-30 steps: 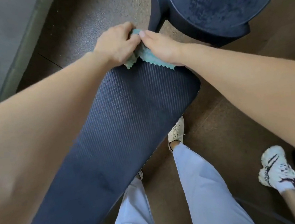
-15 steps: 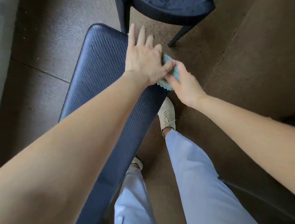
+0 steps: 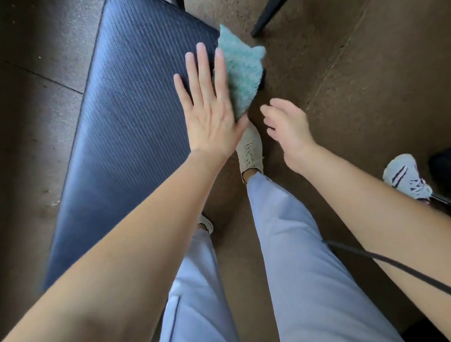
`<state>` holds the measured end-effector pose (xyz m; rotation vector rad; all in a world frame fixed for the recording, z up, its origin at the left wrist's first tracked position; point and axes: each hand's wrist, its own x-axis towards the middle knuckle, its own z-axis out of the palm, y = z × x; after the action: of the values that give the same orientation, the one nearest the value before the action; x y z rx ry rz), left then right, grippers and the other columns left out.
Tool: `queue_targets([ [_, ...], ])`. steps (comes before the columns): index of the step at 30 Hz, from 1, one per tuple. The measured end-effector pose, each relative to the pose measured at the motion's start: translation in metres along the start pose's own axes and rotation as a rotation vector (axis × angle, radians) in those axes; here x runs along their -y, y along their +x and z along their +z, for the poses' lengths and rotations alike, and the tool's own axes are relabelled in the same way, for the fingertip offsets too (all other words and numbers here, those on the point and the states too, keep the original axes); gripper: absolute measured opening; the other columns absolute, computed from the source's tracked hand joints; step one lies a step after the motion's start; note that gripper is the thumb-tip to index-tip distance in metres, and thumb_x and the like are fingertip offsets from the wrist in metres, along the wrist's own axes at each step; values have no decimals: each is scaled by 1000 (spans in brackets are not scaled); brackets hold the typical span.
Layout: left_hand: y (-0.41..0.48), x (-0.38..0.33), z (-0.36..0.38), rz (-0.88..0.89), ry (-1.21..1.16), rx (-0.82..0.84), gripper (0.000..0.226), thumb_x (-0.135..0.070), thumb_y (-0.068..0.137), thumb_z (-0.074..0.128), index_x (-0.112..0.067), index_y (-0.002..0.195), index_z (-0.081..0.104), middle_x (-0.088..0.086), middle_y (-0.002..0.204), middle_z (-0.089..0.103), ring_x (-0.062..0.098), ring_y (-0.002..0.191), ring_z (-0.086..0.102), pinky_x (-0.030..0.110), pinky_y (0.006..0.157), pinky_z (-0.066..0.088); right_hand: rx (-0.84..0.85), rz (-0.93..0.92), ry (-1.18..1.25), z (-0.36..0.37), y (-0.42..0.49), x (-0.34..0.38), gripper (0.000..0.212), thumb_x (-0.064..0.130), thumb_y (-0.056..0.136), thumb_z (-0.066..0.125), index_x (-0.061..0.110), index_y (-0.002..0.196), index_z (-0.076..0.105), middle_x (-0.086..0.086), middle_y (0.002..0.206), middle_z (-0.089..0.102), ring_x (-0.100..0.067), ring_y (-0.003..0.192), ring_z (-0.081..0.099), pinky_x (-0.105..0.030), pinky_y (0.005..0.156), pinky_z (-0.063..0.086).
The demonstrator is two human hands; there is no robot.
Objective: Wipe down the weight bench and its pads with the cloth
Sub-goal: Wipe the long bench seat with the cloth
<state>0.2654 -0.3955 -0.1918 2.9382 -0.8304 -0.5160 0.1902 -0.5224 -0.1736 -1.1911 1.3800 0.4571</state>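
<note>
The weight bench's long dark blue ribbed pad [image 3: 131,111] runs from lower left to the top centre. My left hand [image 3: 208,107] lies flat on its right side, fingers straight and slightly apart. A teal fluffy cloth [image 3: 243,72] sticks out from under the thumb side of that hand and hangs past the pad's right edge; the thumb is hidden beneath it. My right hand [image 3: 287,132] hovers just right of the pad, off the cloth, fingers loosely curled and holding nothing.
A dark chair's legs [image 3: 270,12] stand just beyond the pad's far end. My own legs and beige shoe [image 3: 249,151] are beside the pad. Another person's white sneaker [image 3: 407,177] and a dark object are at the right. A black strap [image 3: 416,275] crosses my right forearm.
My right hand has let go of the cloth and drawn back to the right. My left hand has flattened on the pad, keeping the cloth at the pad's right edge.
</note>
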Motion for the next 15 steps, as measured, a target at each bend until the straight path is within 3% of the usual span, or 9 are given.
queue_targets([
  [2, -19, 1, 7, -131, -81, -18, 114, -55, 76, 69, -4, 160, 13, 25, 167, 15, 45, 155, 13, 63, 124, 12, 119, 51, 113, 8, 9, 25, 84, 42, 87, 75, 16, 157, 36, -6, 154, 51, -25, 140, 50, -47, 118, 41],
  [4, -40, 3, 14, -227, -133, -50, 106, -54, 75, 71, -6, 158, 26, 25, 163, 27, 45, 153, 20, 64, 123, 11, 232, 114, 189, 27, 13, 47, 92, 50, 78, 82, 19, 153, 39, -5, 146, 59, -25, 132, 59, -53, 114, 43],
  [7, -71, 9, 20, -274, -164, -137, 66, -50, 79, 70, -15, 133, 56, 16, 139, 53, 40, 138, 39, 63, 121, 19, 201, 153, 212, 55, 9, 57, 67, 40, 86, 80, 16, 140, 48, -10, 124, 70, -29, 106, 73, -53, 94, 59],
  [8, -79, 8, 21, -261, -141, -164, 49, -47, 81, 69, -17, 119, 63, 12, 126, 59, 37, 127, 47, 59, 117, 28, 175, 168, 197, 60, 9, 56, 66, 40, 87, 80, 17, 140, 47, -10, 122, 69, -30, 103, 73, -53, 90, 61],
  [10, -90, 5, 21, -256, -113, -164, 26, -42, 86, 65, -19, 97, 66, 5, 105, 63, 31, 102, 56, 47, 92, 41, 219, 210, 212, 60, 7, 48, 66, 44, 88, 77, 18, 139, 45, -10, 123, 68, -30, 106, 72, -54, 94, 59],
  [12, -102, 5, 21, -318, -146, -109, 23, -40, 89, 57, -18, 88, 63, 1, 89, 63, 27, 84, 56, 40, 72, 35, 311, 241, 254, 59, 5, 38, 66, 46, 91, 74, 18, 142, 46, -12, 127, 68, -31, 111, 71, -56, 101, 55],
  [15, -128, 11, 24, -455, -281, -80, 18, -36, 89, 67, -18, 85, 62, 0, 81, 64, 26, 74, 60, 38, 64, 37, 364, 284, 242, 67, -4, 25, 48, 44, 96, 67, 19, 133, 50, -13, 132, 66, -32, 117, 68, -58, 103, 53],
])
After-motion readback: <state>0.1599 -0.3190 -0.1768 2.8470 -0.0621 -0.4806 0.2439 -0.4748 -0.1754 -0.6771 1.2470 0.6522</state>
